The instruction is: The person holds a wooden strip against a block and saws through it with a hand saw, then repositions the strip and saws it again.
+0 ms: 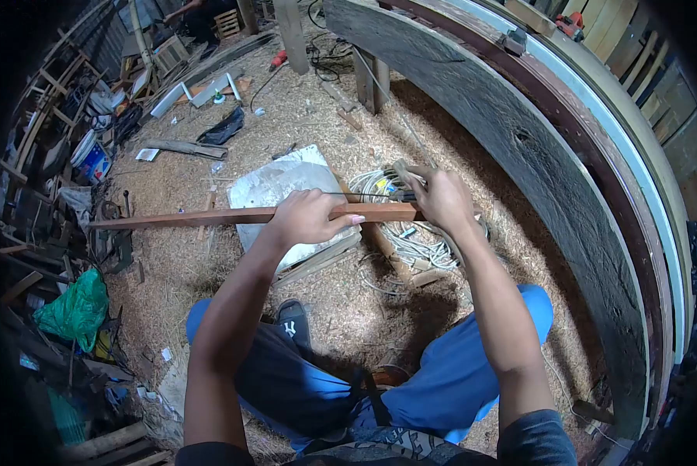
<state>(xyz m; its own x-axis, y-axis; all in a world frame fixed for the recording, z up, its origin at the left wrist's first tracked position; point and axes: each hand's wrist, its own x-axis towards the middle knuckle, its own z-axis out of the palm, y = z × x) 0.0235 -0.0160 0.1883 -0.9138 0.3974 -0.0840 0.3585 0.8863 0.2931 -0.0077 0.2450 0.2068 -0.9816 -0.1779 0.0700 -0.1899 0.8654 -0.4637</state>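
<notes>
A long, narrow reddish-brown wooden strip (232, 217) lies crosswise in front of me, over a pale, worn slab (286, 175). My left hand (306, 216) is wrapped round the strip near its right part, thumb on the near side. At the strip's right end my right hand (445, 198) is closed, fingers bent, with a small greyish piece (401, 172) at its fingertips. What it grips is mostly hidden by the fingers. A thin dark rod with a black handle (400, 196) shows just beyond the strip, beside my right thumb.
A coil of pale cable (426, 250) lies under my right hand on the shavings-covered floor (348, 299). A long, thick grey board (519, 132) runs along the right. To the left are a green bag (75, 309), a bucket (92, 155) and clutter. Another person (201, 19) sits far back.
</notes>
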